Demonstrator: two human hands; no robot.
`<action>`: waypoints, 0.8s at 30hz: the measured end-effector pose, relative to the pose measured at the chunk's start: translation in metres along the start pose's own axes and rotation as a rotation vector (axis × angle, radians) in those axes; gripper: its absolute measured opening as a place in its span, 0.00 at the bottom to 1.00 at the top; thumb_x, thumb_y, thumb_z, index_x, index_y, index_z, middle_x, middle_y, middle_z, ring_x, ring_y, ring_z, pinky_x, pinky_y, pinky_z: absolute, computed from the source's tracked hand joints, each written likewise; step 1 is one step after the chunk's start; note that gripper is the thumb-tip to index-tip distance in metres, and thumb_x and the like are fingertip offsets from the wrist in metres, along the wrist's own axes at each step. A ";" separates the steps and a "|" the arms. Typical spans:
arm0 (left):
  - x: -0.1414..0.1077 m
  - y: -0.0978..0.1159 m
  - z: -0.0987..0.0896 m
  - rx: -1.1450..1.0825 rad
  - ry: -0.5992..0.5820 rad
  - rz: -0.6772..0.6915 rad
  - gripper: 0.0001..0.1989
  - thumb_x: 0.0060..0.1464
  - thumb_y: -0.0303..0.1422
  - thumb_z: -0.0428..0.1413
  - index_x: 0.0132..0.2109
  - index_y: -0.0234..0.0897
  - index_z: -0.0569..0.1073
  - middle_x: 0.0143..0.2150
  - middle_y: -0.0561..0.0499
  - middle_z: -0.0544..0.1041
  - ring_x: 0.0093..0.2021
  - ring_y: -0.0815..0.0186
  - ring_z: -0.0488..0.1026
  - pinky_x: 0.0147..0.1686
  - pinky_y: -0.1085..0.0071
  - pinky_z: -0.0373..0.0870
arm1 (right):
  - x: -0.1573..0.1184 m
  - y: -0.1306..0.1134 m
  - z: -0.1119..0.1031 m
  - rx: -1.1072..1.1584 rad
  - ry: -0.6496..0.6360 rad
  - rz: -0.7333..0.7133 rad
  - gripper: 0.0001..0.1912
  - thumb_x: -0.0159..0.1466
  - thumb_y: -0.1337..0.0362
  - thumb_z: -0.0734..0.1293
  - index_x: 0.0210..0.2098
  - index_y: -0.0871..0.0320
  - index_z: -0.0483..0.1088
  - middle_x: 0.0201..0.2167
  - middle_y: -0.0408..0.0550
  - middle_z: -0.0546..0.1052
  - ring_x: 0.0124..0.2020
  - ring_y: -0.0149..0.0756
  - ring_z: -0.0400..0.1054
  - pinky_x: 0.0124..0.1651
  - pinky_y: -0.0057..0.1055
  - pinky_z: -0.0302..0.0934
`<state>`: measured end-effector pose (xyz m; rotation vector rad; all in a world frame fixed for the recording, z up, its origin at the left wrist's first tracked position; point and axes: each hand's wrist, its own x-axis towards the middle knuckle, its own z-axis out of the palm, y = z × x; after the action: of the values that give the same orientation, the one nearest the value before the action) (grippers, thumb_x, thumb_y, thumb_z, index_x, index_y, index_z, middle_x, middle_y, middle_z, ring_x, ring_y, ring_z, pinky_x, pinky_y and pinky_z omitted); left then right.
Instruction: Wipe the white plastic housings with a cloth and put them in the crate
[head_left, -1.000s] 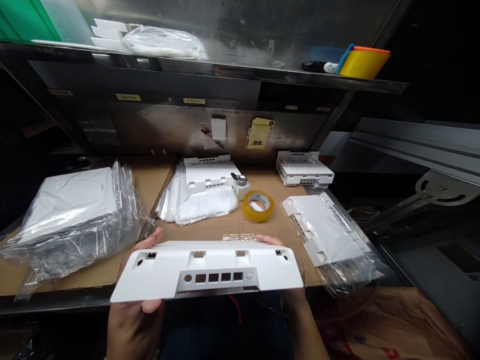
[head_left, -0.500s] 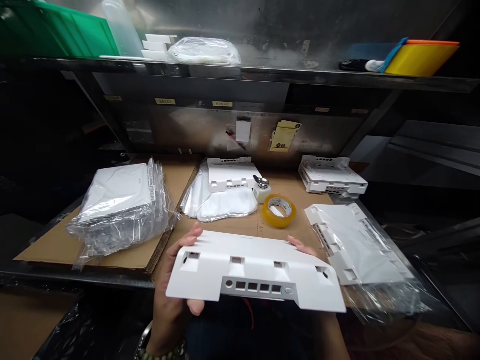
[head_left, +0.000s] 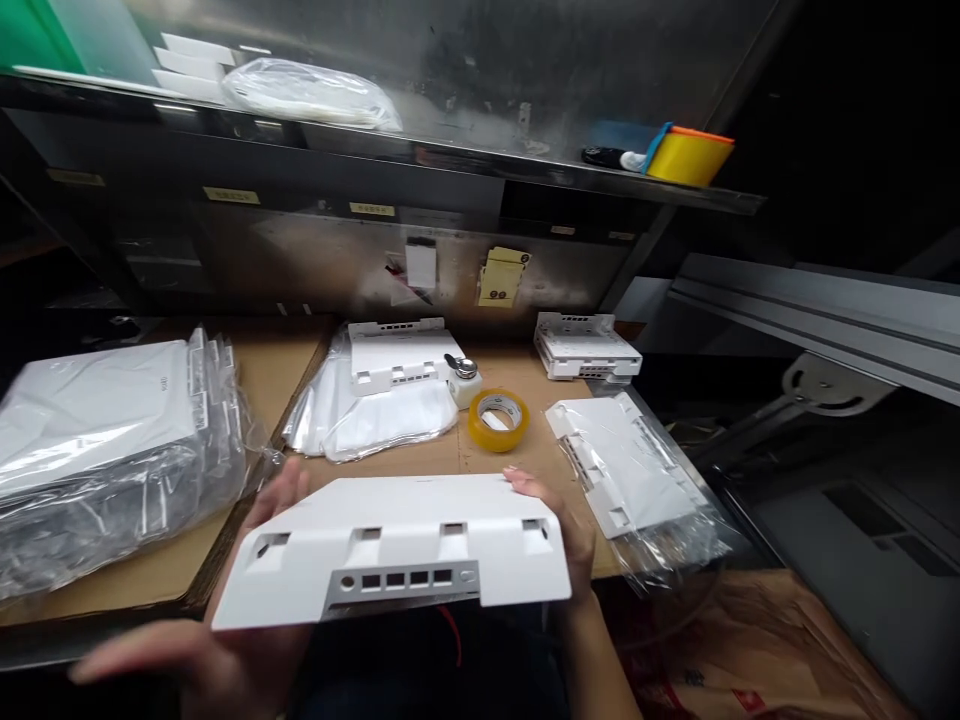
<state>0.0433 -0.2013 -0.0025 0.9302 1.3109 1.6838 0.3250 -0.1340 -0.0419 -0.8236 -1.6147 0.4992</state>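
Observation:
A white router (head_left: pixel 397 545) is held up above the near edge of the bench, its row of ports toward me. My right hand (head_left: pixel 559 520) grips its right end, fingers over the far edge. At the left end is my left hand (head_left: pixel 240 610), slightly blurred. Its fingers reach up behind the router and its thumb sticks out to the left, off the router; contact with the palm is hidden. Beyond the router lies a roll of yellow tape (head_left: pixel 514 432). Right of that, another router (head_left: pixel 626 462) lies partly inside a clear plastic bag.
Bagged white routers (head_left: pixel 105 420) are stacked on cardboard at the left. Clear bags (head_left: pixel 390 425) lie under a white router (head_left: pixel 405 358), beside a small white dispenser (head_left: pixel 464 388). More routers (head_left: pixel 589 350) stand at the back right. A metal shelf (head_left: pixel 480 155) runs overhead.
My view has turned right, so the bench things sit further left. My left thumb has come off the router and swung outward. My right hand still grips the router.

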 end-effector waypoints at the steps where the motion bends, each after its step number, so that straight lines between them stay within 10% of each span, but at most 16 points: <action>1: 0.001 0.002 -0.003 -0.106 -0.019 -0.135 0.51 0.49 0.74 0.42 0.66 0.43 0.68 0.71 0.41 0.67 0.63 0.49 0.73 0.52 0.55 0.78 | 0.001 0.001 -0.001 0.002 -0.001 -0.019 0.21 0.70 0.72 0.64 0.59 0.47 0.73 0.58 0.48 0.79 0.59 0.44 0.75 0.61 0.44 0.71; 5: 0.006 0.015 -0.010 -0.501 -0.037 -0.652 0.41 0.56 0.54 0.59 0.70 0.37 0.63 0.66 0.32 0.72 0.62 0.39 0.73 0.50 0.44 0.78 | 0.002 -0.001 -0.010 0.015 0.009 -0.106 0.22 0.70 0.72 0.64 0.59 0.47 0.72 0.58 0.48 0.79 0.62 0.48 0.72 0.65 0.54 0.67; 9: 0.002 0.018 -0.008 -0.459 0.006 -0.745 0.43 0.47 0.21 0.64 0.70 0.33 0.62 0.49 0.36 0.84 0.51 0.42 0.81 0.47 0.52 0.82 | 0.003 -0.005 -0.016 0.040 0.007 -0.178 0.19 0.73 0.69 0.61 0.58 0.47 0.74 0.59 0.48 0.78 0.65 0.52 0.69 0.63 0.60 0.67; 13: -0.006 0.005 -0.013 -0.627 -0.058 -0.624 0.39 0.44 0.26 0.68 0.66 0.39 0.71 0.44 0.44 0.86 0.51 0.40 0.80 0.54 0.48 0.78 | 0.002 -0.008 -0.016 0.020 0.033 -0.021 0.18 0.71 0.67 0.65 0.57 0.43 0.76 0.70 0.43 0.67 0.70 0.49 0.61 0.70 0.54 0.61; 18: -0.014 -0.001 -0.025 -0.778 -0.164 -0.509 0.15 0.59 0.39 0.62 0.52 0.42 0.82 0.52 0.47 0.84 0.62 0.44 0.73 0.66 0.49 0.66 | -0.001 -0.018 -0.017 0.279 0.073 0.568 0.23 0.71 0.56 0.67 0.65 0.45 0.69 0.62 0.52 0.76 0.64 0.47 0.71 0.65 0.47 0.67; 24: -0.019 0.011 -0.022 -0.820 -0.286 -0.528 0.23 0.65 0.52 0.53 0.55 0.43 0.80 0.57 0.48 0.82 0.68 0.47 0.67 0.69 0.47 0.58 | -0.011 -0.029 -0.027 0.486 -0.032 0.782 0.28 0.69 0.54 0.69 0.67 0.49 0.67 0.65 0.54 0.73 0.65 0.51 0.69 0.58 0.39 0.73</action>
<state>0.0295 -0.2286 0.0023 0.2764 0.5055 1.3953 0.3448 -0.1646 -0.0230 -1.0477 -1.0712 1.3971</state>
